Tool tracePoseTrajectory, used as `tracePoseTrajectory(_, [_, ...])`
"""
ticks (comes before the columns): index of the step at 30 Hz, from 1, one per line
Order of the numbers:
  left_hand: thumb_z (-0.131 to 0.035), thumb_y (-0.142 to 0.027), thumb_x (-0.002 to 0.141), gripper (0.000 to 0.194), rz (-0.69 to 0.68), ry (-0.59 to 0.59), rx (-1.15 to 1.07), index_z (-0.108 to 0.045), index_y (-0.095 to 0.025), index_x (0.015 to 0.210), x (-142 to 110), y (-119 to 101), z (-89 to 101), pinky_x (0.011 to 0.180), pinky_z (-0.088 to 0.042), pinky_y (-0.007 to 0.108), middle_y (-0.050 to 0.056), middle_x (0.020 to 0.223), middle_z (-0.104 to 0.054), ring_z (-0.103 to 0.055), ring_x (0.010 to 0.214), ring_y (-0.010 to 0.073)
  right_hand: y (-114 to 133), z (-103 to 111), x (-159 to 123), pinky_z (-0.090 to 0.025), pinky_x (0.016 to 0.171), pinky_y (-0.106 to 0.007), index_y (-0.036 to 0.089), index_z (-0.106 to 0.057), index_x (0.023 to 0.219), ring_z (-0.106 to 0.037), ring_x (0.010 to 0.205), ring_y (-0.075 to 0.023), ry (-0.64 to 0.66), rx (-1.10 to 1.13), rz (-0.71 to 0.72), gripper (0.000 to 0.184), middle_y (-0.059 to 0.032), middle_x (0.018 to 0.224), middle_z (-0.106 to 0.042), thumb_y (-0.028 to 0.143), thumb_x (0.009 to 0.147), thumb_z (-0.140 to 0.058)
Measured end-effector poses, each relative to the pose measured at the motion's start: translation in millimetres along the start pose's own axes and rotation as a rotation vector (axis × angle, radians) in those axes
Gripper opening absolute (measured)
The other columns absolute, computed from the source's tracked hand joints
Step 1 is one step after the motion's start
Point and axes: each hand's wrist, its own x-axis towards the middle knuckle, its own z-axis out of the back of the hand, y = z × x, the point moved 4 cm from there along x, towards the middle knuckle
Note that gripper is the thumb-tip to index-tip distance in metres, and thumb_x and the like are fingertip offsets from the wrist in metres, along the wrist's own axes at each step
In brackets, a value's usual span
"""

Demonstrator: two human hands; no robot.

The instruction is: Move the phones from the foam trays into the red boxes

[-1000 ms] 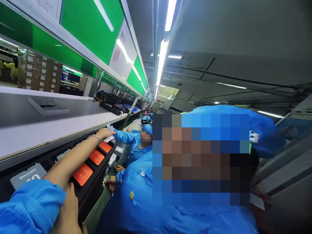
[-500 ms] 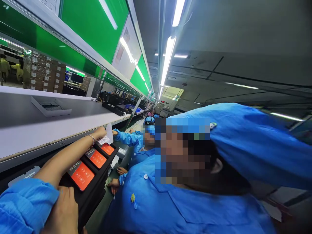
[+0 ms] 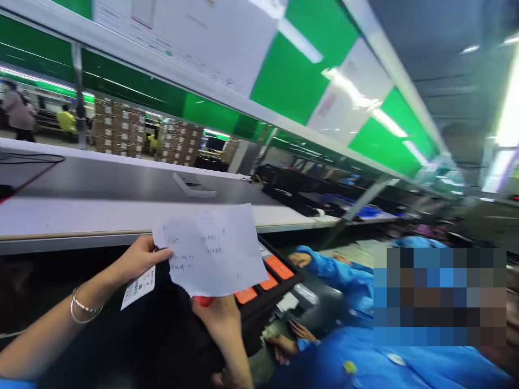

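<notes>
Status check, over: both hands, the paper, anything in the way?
Left hand pinching handwritten sheet. Right hand partly behind it, grip hidden. Barcode label just below left hand. Sheet partly blocks view of orange packs.

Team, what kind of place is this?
Probably a factory assembly or packing line: a long white-topped workbench, stacked cartons beyond it, and people in matching blue workwear beside it.

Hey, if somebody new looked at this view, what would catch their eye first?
Probably the white handwritten sheet, held up near mid-view with its left edge in the left hand. Next, perhaps, the orange packs in a row just right of it, then the bright green panels above the bench.
</notes>
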Motion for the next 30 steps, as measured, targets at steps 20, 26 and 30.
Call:
tracePoseTrajectory(20, [-0.077, -0.047, 0.060, 0.059, 0.260, -0.660, -0.204, -0.065, -0.010, 0.105, -178.2, 108.4, 119.4, 0.072, -0.052, 0.029, 0.008, 0.081, -0.069, -0.064, 0.074, 0.0194, -0.7, -10.9, 13.5, -0.044, 0.084, -0.040, 0.023, -0.045, 0.099, -0.055, 0.106, -0.0306, 0.185, -0.211, -0.168, 0.058, -0.0095, 0.109, -0.058, 0.062, 0.057, -0.057])
tracePoseTrajectory(26, [-0.080, -0.045, 0.056, 0.054, 0.278, -0.650, -0.219, -0.069, -0.011, 0.096, -172.5, 123.6, 128.2, 0.069, -0.051, 0.027, 0.007, 0.080, -0.070, -0.062, 0.068, 0.0172, 7.8, -9.4, 10.5, -0.043, 0.090, -0.040, 0.021, -0.043, 0.104, -0.051, 0.111, -0.0283, 0.220, -0.241, -0.226, 0.068, -0.0094, 0.113, -0.056, 0.065, 0.053, -0.053])
tracePoseTrajectory(30, [-0.079, -0.046, 0.056, 0.054, 0.315, -0.700, -0.192, -0.068, -0.011, 0.095, -169.7, 134.6, 137.1, 0.064, -0.050, 0.027, 0.005, 0.071, -0.069, -0.061, 0.064, 0.0170, 5.5, -9.3, 10.8, -0.043, 0.093, -0.040, 0.022, -0.042, 0.105, -0.050, 0.112, -0.0271, 0.223, -0.239, -0.235, 0.068, -0.0085, 0.114, -0.054, 0.065, 0.053, -0.053])
